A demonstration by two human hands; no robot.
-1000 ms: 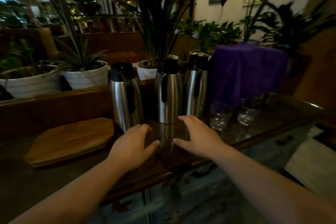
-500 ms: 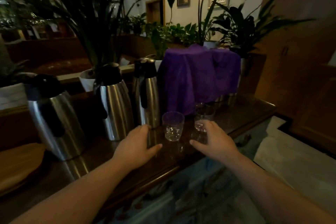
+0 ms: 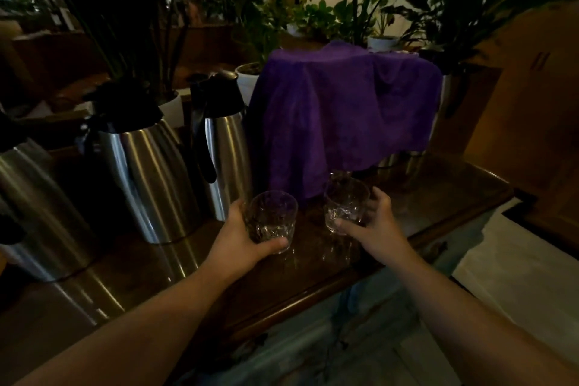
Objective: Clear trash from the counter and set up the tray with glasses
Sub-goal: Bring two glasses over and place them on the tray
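Observation:
Two clear cut-glass tumblers stand on the dark wooden counter (image 3: pixel 445 197). My left hand (image 3: pixel 238 238) is wrapped around the left glass (image 3: pixel 272 216), thumb across its front near the base. My right hand (image 3: pixel 372 226) grips the right glass (image 3: pixel 344 204), thumb in front and fingers behind. Whether either glass is lifted off the counter I cannot tell. The wooden tray is out of view to the left.
Three steel thermos jugs stand left of the glasses: (image 3: pixel 31 204), (image 3: pixel 144 172), (image 3: pixel 225 153). A purple cloth (image 3: pixel 338 116) drapes over something right behind the glasses, with metal items under its right edge. Potted plants line the ledge behind. The counter's front edge runs diagonally below my wrists.
My view has swung right along the counter, away from the wooden tray. Both hands, empty and open before, have reached forward and closed around the two glasses.

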